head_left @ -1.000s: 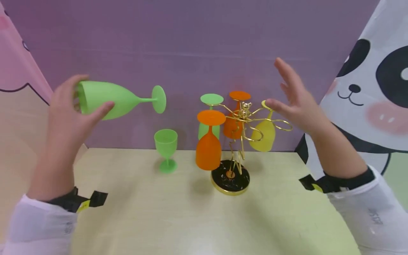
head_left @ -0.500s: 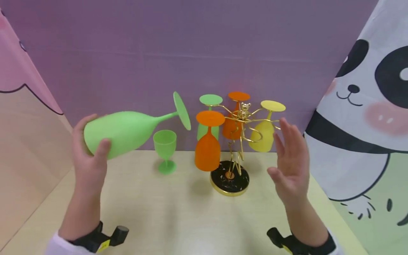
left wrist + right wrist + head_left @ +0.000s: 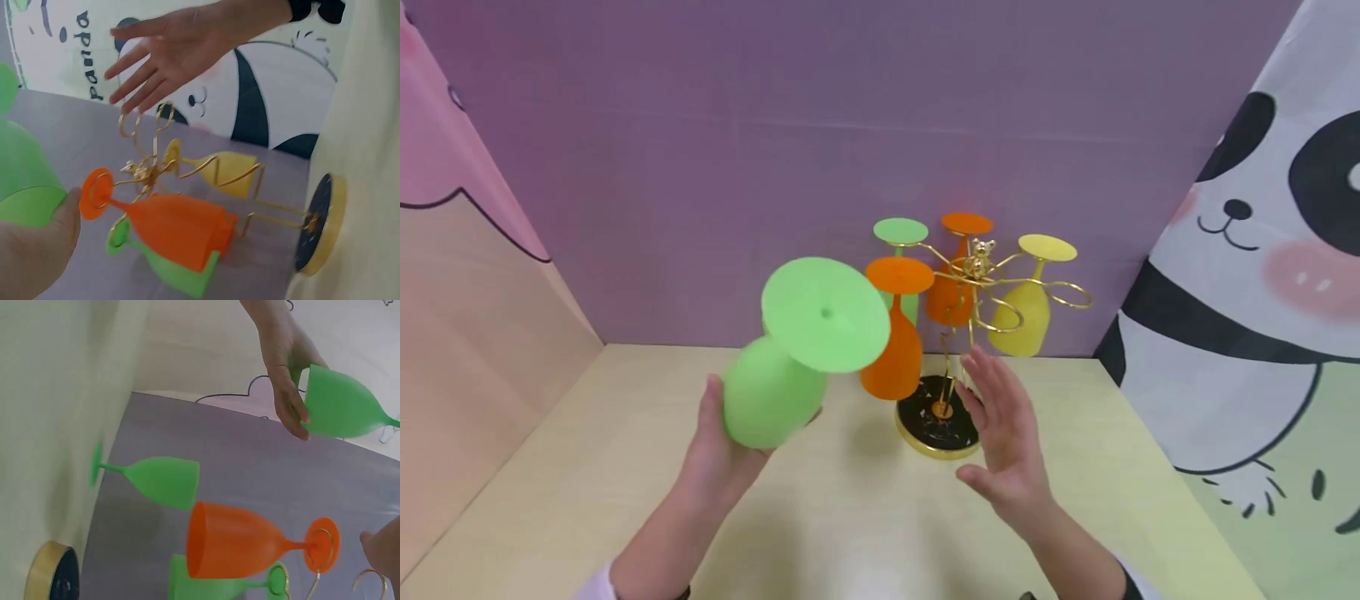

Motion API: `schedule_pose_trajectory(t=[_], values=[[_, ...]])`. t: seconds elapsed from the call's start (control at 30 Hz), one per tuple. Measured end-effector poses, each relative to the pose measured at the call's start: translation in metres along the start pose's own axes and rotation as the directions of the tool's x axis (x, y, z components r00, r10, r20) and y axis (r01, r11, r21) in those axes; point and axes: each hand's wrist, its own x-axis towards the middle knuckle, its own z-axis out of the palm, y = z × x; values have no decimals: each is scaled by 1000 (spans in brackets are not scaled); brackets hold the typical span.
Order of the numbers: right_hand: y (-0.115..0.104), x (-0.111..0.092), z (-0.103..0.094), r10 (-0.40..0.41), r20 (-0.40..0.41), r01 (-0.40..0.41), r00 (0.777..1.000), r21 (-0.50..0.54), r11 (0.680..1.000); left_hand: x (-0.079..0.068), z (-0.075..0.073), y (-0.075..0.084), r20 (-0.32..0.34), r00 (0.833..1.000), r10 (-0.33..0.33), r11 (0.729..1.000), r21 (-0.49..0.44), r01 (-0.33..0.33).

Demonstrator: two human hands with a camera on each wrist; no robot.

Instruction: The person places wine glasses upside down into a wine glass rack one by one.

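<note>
A hand could pass along the front edge of the pale, flat table [image 3: 865, 533]. Near the back edge, a standing green stemmed goblet [image 3: 164, 481] and hanging orange goblet [image 3: 891, 362] block the left of the gold wire rack [image 3: 977, 265]; bare loops [image 3: 1092, 297] face the right edge, a hanging yellow goblet [image 3: 1027, 323] just behind.

A pale tabletop [image 3: 865, 533] is sitting enclosed on three sides, looking like a small staged recording booth. A purple backdrop [image 3: 700, 183] is running along the rear, a cartoon panda panel [image 3: 1247, 250], lettered "panda," is covering the right, and a pink-and-peach panel [image 3: 467, 350] is lining the left. A black wrist strap [image 3: 301, 9] is showing on the person. What building is housing it all, the views are leaving unclear.
</note>
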Motion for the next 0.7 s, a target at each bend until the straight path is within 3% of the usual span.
schedule_pose_trajectory(t=[0.07,0.13,0.27,0.5,0.6,0.7], values=[[1,-3,3,43,15,-43,999,4,999,1,3,-5,28,996,-79,988,-130,82],[3,-4,5,64,32,-64,997,7,998,2,5,-9,63,988,-144,959,-239,155],[7,-6,8,90,62,-91,994,12,996,1,7,-18,110,955,-276,905,-306,297],[11,-7,11,166,112,-172,980,48,984,-3,11,-35,182,876,-447,802,-353,482],[12,-7,13,222,156,-235,963,71,969,-7,13,-44,240,837,-492,762,-346,548],[12,-6,14,275,215,-296,937,71,953,-10,17,-53,254,789,-560,719,-325,615]])
